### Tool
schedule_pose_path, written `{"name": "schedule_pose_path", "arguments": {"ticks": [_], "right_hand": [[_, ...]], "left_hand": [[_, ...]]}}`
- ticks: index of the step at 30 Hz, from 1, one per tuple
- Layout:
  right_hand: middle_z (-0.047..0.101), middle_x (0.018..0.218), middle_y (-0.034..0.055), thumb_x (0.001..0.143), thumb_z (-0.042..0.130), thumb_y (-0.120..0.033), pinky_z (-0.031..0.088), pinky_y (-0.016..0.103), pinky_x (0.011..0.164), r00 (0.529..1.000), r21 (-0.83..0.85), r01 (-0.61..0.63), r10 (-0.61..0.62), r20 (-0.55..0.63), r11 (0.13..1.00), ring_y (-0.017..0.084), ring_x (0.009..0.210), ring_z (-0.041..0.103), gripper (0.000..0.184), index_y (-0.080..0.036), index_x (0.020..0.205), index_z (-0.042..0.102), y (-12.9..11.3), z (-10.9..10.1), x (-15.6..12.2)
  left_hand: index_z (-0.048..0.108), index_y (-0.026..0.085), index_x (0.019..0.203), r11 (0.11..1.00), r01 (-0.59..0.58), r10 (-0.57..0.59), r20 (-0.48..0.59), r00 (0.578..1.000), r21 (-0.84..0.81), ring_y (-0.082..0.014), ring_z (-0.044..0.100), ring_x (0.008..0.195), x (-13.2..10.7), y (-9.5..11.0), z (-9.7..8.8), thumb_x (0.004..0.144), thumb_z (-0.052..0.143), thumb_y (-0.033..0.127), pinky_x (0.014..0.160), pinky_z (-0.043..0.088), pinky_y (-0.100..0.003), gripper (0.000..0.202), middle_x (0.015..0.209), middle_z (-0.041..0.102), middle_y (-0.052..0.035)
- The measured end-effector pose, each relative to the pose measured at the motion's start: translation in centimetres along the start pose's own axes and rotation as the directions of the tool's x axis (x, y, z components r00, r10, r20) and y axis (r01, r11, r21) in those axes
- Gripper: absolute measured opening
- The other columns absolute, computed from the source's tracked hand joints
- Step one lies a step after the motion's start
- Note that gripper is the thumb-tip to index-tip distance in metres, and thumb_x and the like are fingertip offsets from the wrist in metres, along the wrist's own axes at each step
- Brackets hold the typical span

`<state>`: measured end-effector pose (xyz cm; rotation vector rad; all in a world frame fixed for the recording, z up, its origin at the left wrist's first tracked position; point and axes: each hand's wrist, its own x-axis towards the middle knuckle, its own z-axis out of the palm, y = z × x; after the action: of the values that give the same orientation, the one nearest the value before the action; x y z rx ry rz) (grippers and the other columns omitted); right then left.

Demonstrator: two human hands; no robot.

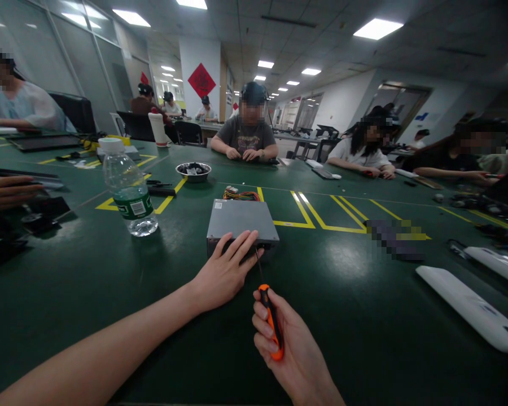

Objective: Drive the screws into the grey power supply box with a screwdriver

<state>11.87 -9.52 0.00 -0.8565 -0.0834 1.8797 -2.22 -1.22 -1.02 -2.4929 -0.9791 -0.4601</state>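
Note:
A grey metal box (241,219) with coloured wires (241,195) at its far end lies on the green table (152,293) in front of me. My left hand (225,272) rests against the box's near face, fingers stretched out over its front edge. My right hand (288,344) is closed round the orange-and-black handle of a screwdriver (272,318). Its thin shaft points at the near right corner of the box.
A plastic water bottle (129,189) stands left of the box. A metal bowl (193,171) of small parts sits beyond it. White flat objects (469,307) lie at the right. Yellow tape lines (322,217) cross the table. Other people sit around it; another person's hand (6,192) is at far left.

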Motion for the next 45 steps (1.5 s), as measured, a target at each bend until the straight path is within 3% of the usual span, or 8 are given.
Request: {"name": "schedule_pose_path", "arguments": {"ticks": [4, 10, 16, 23, 29, 35, 39, 45], "right_hand": [[0.049, 0.054, -0.0034, 0.077, 0.058, -0.025, 0.023, 0.011, 0.031, 0.999, -0.023, 0.011, -0.012, -0.045, 1.0, 0.001, 0.036, 0.035, 0.018, -0.008, 0.082, 0.057, 0.0, 0.0, 0.0], [0.054, 0.062, 0.0001, 0.073, 0.061, -0.015, 0.023, 0.01, 0.03, 0.994, 0.038, 0.065, -0.062, -0.085, 0.997, 0.0, 0.037, 0.036, 0.008, -0.012, 0.073, 0.053, 0.2, 0.3, -0.3], [0.05, 0.063, -0.0011, 0.082, 0.054, -0.018, 0.027, 0.007, 0.035, 0.995, 0.261, -0.097, 0.101, 0.0, 0.96, 0.0, 0.043, 0.04, 0.007, -0.011, 0.084, 0.054, 0.3, 0.9, -0.5], [0.044, 0.056, -0.0032, 0.09, 0.04, -0.027, 0.023, 0.009, 0.031, 0.987, 0.267, -0.16, 0.15, 0.057, 0.95, 0.002, 0.039, 0.036, 0.023, -0.009, 0.089, 0.054, 0.1, 1.4, -0.7], [0.047, 0.064, -0.0011, 0.088, 0.041, -0.017, 0.018, 0.007, 0.029, 0.989, 0.332, -0.147, 0.148, 0.024, 0.932, -0.001, 0.039, 0.034, 0.013, -0.011, 0.081, 0.049, -0.7, 1.5, -1.1], [0.046, 0.057, -0.0025, 0.091, 0.036, -0.027, 0.028, 0.008, 0.033, 0.989, 0.254, -0.144, 0.136, 0.05, 0.956, 0.001, 0.041, 0.037, 0.026, -0.008, 0.089, 0.053, -0.6, 1.1, -1.1], [0.047, 0.059, -0.0014, 0.091, 0.034, -0.028, 0.027, 0.009, 0.032, 0.989, 0.18, -0.148, 0.141, 0.053, 0.972, 0.002, 0.04, 0.037, 0.028, -0.007, 0.092, 0.054, -0.3, 1.2, -0.8], [0.048, 0.063, -0.0003, 0.091, 0.037, -0.021, 0.022, 0.007, 0.03, 0.99, 0.284, -0.129, 0.138, -0.012, 0.95, 0.0, 0.039, 0.035, 0.02, -0.009, 0.081, 0.049, -0.6, 1.0, -0.7]], "left_hand": [[0.042, 0.024, 0.128, 0.994, -0.013, 0.015, 0.021, 1.0, -0.105, -0.0292, 0.013, 0.135, -0.1, -0.3, -0.4, 0.072, 0.058, 0.022, 0.105, 0.011, -0.048, 0.059, 0.148, 0.013, -0.0131], [0.058, 0.023, 0.111, 0.974, -0.001, -0.004, -0.023, 1.0, -0.225, -0.0281, 0.019, 0.133, -0.1, -0.4, -0.9, 0.072, 0.057, 0.02, 0.104, 0.015, -0.049, 0.038, 0.146, 0.021, -0.0105], [0.062, 0.022, 0.102, 0.964, 0.015, -0.031, -0.057, 0.998, -0.267, -0.0265, 0.025, 0.131, 0.0, -0.5, -1.0, 0.074, 0.054, 0.017, 0.102, 0.02, -0.048, 0.029, 0.144, 0.027, -0.0097], [0.065, 0.022, 0.089, 0.964, 0.035, -0.065, -0.107, 0.992, -0.265, -0.0247, 0.028, 0.129, 0.2, -0.4, -0.8, 0.075, 0.052, 0.016, 0.101, 0.023, -0.045, 0.02, 0.142, 0.032, -0.0081], [0.065, 0.022, 0.09, 0.971, 0.029, -0.059, -0.119, 0.991, -0.239, -0.0247, 0.033, 0.127, 0.4, -0.3, -0.6, 0.076, 0.052, 0.017, 0.098, 0.027, -0.045, 0.02, 0.139, 0.036, -0.0076], [0.063, 0.022, 0.094, 0.973, 0.051, -0.086, -0.153, 0.984, -0.224, -0.0239, 0.035, 0.125, 0.5, -0.2, -0.3, 0.079, 0.049, 0.017, 0.096, 0.03, -0.043, 0.021, 0.137, 0.04, -0.0066], [0.062, 0.021, 0.094, 0.979, 0.045, -0.079, -0.164, 0.983, -0.2, -0.0255, 0.036, 0.124, 0.5, -0.2, -0.1, 0.078, 0.049, 0.017, 0.095, 0.03, -0.043, 0.021, 0.137, 0.04, -0.0079], [0.06, 0.02, 0.097, 0.981, 0.041, -0.072, -0.158, 0.985, -0.19, -0.0259, 0.037, 0.123, 0.5, -0.3, 0.0, 0.078, 0.048, 0.016, 0.095, 0.03, -0.044, 0.022, 0.137, 0.04, -0.0082]]}}
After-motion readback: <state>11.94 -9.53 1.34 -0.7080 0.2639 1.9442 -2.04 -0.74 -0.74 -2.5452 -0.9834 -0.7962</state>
